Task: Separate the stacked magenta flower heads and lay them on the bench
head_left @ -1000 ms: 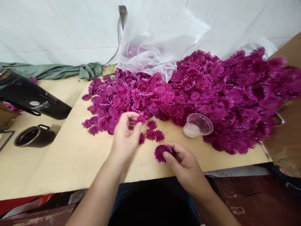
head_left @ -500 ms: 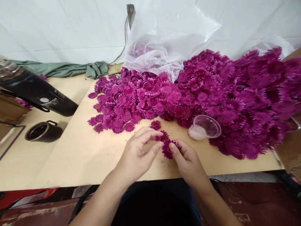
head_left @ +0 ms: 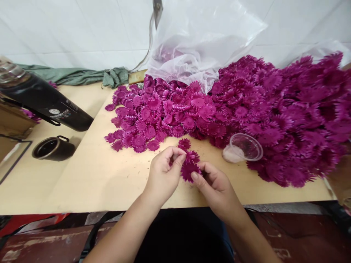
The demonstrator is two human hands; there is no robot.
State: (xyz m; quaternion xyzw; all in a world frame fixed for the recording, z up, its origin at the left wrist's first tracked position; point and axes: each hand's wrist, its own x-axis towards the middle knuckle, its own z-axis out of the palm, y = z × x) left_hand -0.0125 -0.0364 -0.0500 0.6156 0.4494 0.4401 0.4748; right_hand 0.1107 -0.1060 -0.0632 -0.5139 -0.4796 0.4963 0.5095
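Observation:
My right hand (head_left: 215,188) pinches the right edge of a dark magenta artificial flower head (head_left: 189,171) between thumb and fingers. To its left, my left hand (head_left: 166,171) is closed, thumb against forefinger, close to the petals. Whatever lies in that pinch is too small to make out. Just beyond my fingers sit two more magenta flower heads, a nearer one (head_left: 192,156) and a farther one (head_left: 184,144). A large heap of the same flower heads (head_left: 236,113) spreads behind both hands and off to the right.
A clear plastic cup (head_left: 248,148) with whitish contents stands tilted by the heap. On the left are a black mug (head_left: 55,149) and a black flask (head_left: 52,102). A clear plastic bag (head_left: 203,40) and green cloth (head_left: 74,76) lie along the wall. The tabletop (head_left: 90,175) ends before me.
My left thumb and forefinger, apart before, have closed together. The flower head in my right hand has moved slightly left and turned its flat face up. The whole view has shifted a little.

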